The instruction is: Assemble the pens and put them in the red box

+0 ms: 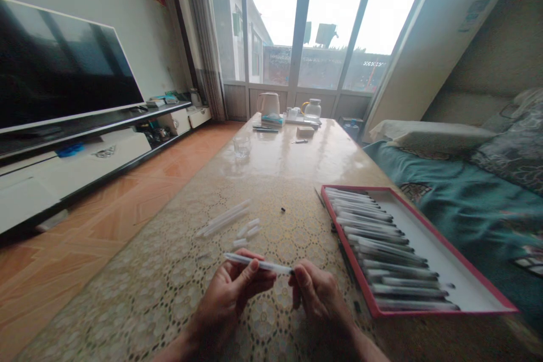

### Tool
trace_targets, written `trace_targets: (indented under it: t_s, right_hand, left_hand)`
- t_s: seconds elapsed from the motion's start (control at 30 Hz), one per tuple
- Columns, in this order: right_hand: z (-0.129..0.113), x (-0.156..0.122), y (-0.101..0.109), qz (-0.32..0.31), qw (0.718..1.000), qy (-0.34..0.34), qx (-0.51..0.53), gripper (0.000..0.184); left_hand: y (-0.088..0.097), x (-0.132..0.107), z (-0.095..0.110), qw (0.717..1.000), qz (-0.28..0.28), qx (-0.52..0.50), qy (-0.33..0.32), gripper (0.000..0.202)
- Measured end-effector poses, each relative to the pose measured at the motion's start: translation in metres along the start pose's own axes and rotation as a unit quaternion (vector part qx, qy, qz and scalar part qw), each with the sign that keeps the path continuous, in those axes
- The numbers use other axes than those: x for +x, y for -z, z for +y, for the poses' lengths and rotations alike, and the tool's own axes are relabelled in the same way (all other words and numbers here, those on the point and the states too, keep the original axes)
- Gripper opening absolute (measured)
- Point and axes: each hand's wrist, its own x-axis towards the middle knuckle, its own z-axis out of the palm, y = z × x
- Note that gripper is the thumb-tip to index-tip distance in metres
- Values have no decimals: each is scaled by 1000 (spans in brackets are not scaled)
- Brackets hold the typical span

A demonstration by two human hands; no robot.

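Observation:
A slim, whitish translucent pen (pixel 261 263) lies across both hands above the patterned tablecloth. My left hand (pixel 235 284) is closed round its barrel, thumb on top. At the pen's dark right end, my right hand (pixel 311 288) pinches with thumb and fingertips; the small piece there is mostly hidden. Just beyond my left hand are several short white caps (pixel 247 229) and a few long clear tubes (pixel 224 218). One small black piece (pixel 283 210) sits farther ahead. To the right, a red-rimmed tray (pixel 456 240) holds a row of pens (pixel 394 263) with dark ends.
Along the tray's left side lie dark thin pieces (pixel 345 260). Farther down the table (pixel 271 175) stand a clear glass (pixel 242 147), a pitcher (pixel 268 104), a tissue box (pixel 271 119) and a glass jar (pixel 313 108). A sofa (pixel 428 181) borders the right side.

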Motion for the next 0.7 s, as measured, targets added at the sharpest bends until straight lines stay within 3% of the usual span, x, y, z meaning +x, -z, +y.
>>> trace_targets:
  t_s: [0.17, 0.3, 0.53, 0.7]
  right_hand:
    - [2, 0, 0, 23, 999, 31, -35, 30]
    - [6, -1, -2, 14, 998, 37, -57, 36]
    - [1, -3, -3, -14, 1000, -4, 9, 42]
    - [1, -1, 1, -9, 1000, -6, 9, 47]
  left_hand:
    - [1, 0, 2, 1000, -3, -8, 9, 19]
    - [1, -1, 4, 1000, -10, 8, 3, 19]
    - [0, -2, 2, 998, -46, 34, -23, 16]
    - [1, 0, 0, 1000, -9, 20, -7, 19]
